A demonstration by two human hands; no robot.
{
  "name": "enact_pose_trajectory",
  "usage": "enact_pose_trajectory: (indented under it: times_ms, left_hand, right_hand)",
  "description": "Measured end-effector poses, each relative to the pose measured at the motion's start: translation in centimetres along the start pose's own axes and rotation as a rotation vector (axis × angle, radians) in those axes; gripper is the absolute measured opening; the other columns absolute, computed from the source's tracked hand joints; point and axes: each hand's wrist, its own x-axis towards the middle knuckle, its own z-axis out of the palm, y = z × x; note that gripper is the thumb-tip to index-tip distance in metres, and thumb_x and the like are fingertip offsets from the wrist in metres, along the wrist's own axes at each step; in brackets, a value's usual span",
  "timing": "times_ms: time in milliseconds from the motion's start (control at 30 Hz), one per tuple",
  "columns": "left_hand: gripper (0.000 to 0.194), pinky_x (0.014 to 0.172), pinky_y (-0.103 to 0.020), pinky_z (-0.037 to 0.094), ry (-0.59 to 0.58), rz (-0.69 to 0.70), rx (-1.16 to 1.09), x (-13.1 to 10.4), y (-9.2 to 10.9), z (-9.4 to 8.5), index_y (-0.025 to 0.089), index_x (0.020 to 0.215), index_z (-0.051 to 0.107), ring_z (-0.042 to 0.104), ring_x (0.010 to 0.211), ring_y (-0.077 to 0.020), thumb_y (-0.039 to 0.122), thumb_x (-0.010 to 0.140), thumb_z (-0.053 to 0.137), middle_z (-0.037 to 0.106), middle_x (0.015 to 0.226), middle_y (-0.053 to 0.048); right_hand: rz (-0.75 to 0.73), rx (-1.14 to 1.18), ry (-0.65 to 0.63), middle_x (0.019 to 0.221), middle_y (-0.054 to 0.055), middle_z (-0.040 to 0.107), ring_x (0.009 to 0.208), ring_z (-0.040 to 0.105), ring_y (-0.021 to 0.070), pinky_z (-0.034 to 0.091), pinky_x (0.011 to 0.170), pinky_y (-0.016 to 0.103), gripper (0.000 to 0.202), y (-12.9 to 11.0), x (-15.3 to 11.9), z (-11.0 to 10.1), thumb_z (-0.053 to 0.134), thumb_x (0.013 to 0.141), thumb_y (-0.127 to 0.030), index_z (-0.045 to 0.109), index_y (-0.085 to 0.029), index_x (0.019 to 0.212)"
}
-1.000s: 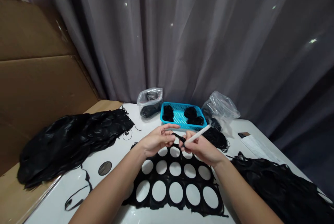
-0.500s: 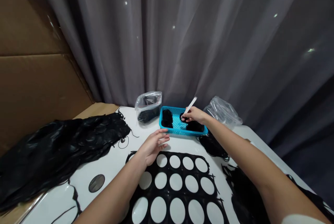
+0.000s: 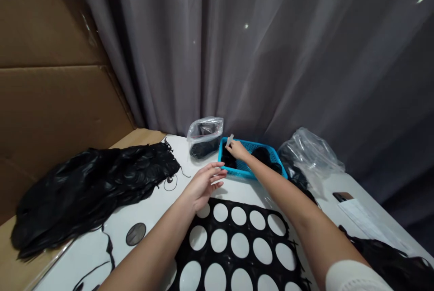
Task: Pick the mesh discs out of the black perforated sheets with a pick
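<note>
"Nearest thing?"

"Black punched sheet [image 3: 229, 228], lying flat toward the near edge of the table [image 3: 149, 212], partly under my left forearm. Looks light, thin, soft, maybe a bit grippy. Narrow strips between holes could stretch or tear – I'd lift by the solid far border, two hands."

"Left hand?"

"My left hand [image 3: 203, 184] is just past that border, fingers slightly apart, nothing in them. Can't tell if the tips touch the blue basket [image 3: 239, 173]."

"Right?"

"My right hand [image 3: 238, 150] is over the basket's left end, fingers pinched on a white tool [image 3: 229, 140]. Looks stiff, light; best held near the working end. Can't tell if its tip grips anything."

"And below it?"

"Black pieces [image 3: 228, 160], heaped along the basket's left edge – likely limp and clingy, so pinch one rim."
</note>
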Motion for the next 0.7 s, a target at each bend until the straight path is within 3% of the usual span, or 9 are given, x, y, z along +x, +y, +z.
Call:
enact_pose_trajectory:
  times_ms: [233, 400, 567, 633, 700]
  left_hand:
    - [0.023, 0.074, -0.023, 0.047, -0.016, 0.06, 0.004, -0.4, 1.2, -0.1, 0.017, 0.102, 0.068, 0.066, 0.088, -0.0142, 0.018, 0.079, 0.071, 0.071, 0.093, -0.006]
    - [0.027, 0.075, -0.024, 0.047, -0.035, 0.107, -0.002, -0.5, 1.8, -0.4, 0.018, 0.101, 0.067, 0.067, 0.091, -0.0155, 0.021, 0.076, 0.074, 0.071, 0.094, -0.005]
    - [0.026, 0.076, -0.025, 0.047, -0.052, 0.205, 0.018, -1.4, 3.6, 0.2, 0.017, 0.101, 0.065, 0.067, 0.088, -0.0155, 0.021, 0.075, 0.07, 0.07, 0.092, -0.004]
    - [0.025, 0.079, -0.026, 0.047, -0.067, 0.304, 0.119, -2.4, 3.9, -0.2, 0.018, 0.103, 0.063, 0.067, 0.09, -0.0161, 0.026, 0.08, 0.067, 0.069, 0.094, -0.004]
    - [0.022, 0.08, -0.029, 0.048, -0.074, 0.412, 0.41, -3.7, 3.1, -1.5, 0.018, 0.103, 0.062, 0.065, 0.091, -0.018, 0.031, 0.085, 0.061, 0.067, 0.094, -0.004]
  right_hand:
    - [-0.045, -0.164, -0.035, 0.11, 0.017, 0.071, 0.11, 0.063, 0.0309, 0.038, 0.094, 0.042, 0.024, -0.2, -1.0, -0.2, 0.043, 0.1, -0.024, 0.06, -0.013, 0.113]
    - [-0.063, -0.172, -0.055, 0.103, 0.013, 0.074, 0.095, 0.068, 0.0266, 0.045, 0.082, 0.033, 0.025, -0.7, -0.1, -0.4, 0.05, 0.095, -0.021, 0.058, -0.016, 0.118]
    - [-0.099, -0.094, -0.048, 0.099, 0.011, 0.074, 0.092, 0.068, 0.025, 0.048, 0.083, 0.032, 0.018, -0.7, -0.3, -1.9, 0.056, 0.089, -0.02, 0.064, -0.018, 0.105]
    - [-0.133, -0.044, -0.037, 0.104, 0.01, 0.074, 0.098, 0.067, 0.0243, 0.049, 0.089, 0.033, 0.013, -0.6, -0.8, -3.0, 0.058, 0.087, -0.021, 0.065, -0.018, 0.098]
    - [-0.16, 0.017, 0.003, 0.107, 0.009, 0.073, 0.1, 0.066, 0.024, 0.049, 0.091, 0.034, 0.01, -0.2, -1.5, -4.0, 0.058, 0.086, -0.022, 0.065, -0.018, 0.092]
